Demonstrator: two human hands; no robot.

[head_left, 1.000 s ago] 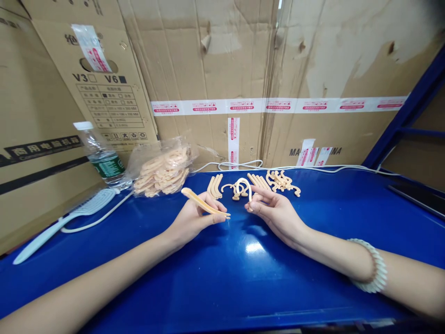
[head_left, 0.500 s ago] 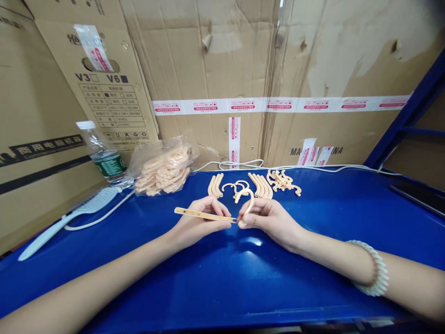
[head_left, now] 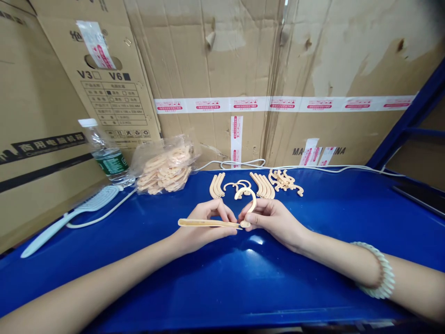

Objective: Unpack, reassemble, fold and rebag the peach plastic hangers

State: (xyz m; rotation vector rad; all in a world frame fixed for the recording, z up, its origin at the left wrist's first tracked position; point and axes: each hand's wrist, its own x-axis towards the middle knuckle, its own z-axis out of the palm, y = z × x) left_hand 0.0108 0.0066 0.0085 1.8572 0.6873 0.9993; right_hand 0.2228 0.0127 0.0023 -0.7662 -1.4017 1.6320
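Both hands [head_left: 199, 237] [head_left: 280, 223] pinching, strip [head_left: 203, 223] in left, hook [head_left: 254, 202] in right, bag [head_left: 143, 158] of beige pieces [head_left: 166, 172]

Apparently a makeshift workshop corner: a glossy blue bench [head_left: 222, 287] walled in by taped cardboard [head_left: 194, 60], bearing a clear bag of beige parts [head_left: 165, 169] and neat rows of curved pieces [head_left: 263, 185].
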